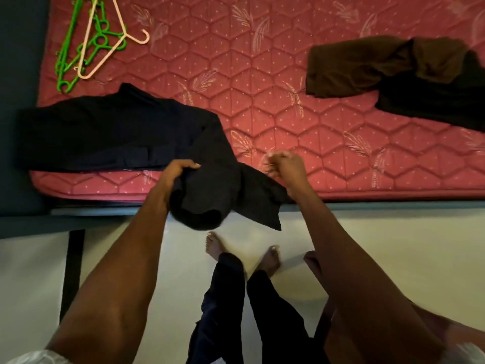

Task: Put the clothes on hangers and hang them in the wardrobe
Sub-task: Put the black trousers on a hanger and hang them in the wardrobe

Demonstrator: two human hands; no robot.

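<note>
My left hand (174, 174) grips a bunched sleeve of the dark shirt (115, 135) at the mattress (262, 82) front edge; right hand (282, 166) blurred, grip unclear. Best to straighten the shirt first; hangers (89, 43) lie at the mattress's far-left corner.

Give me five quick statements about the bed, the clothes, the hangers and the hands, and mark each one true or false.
1. The left hand has a grip on the black shirt at its sleeve end. True.
2. The green plastic hangers already hang in a wardrobe. False: they lie on the red quilted mattress, at its far left corner.
3. A pale pink plastic hanger lies across the green ones. True.
4. The dark brown garment is on a hanger. False: it lies loose on the mattress, to the right.
5. The right hand holds a hanger. False: no hanger is in it.
</note>
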